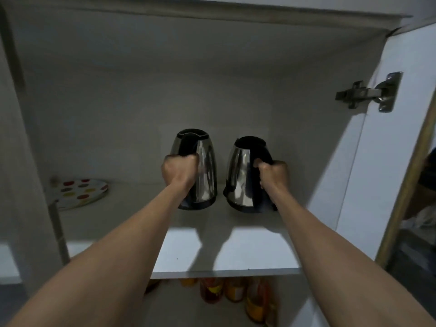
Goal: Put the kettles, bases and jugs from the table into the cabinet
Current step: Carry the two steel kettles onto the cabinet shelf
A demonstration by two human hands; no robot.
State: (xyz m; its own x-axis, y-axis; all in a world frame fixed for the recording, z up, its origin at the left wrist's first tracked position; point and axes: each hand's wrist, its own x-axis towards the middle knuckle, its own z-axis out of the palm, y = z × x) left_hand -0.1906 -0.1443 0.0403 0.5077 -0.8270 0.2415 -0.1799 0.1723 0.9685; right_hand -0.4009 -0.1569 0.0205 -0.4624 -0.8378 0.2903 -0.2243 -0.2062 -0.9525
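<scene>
Left hand (179,169) clenched on the black handle of the left kettle (200,171), right hand (273,172) clenched on the handle of the right kettle (245,175) — both upright on the cabinet shelf (236,251), side by side, slightly apart. Spotted plate (81,192) well left of the left hand; bottles (236,291) below — blurred.

Two steel kettles on the shelf (236,246): left kettle (205,168), right kettle (240,171). Two hands, left hand (178,171) and right hand (273,172), one per kettle handle. One spotted plate (82,192) far left. One door hinge (370,92). Several bottles (236,291) below, blurred, count unclear.
</scene>
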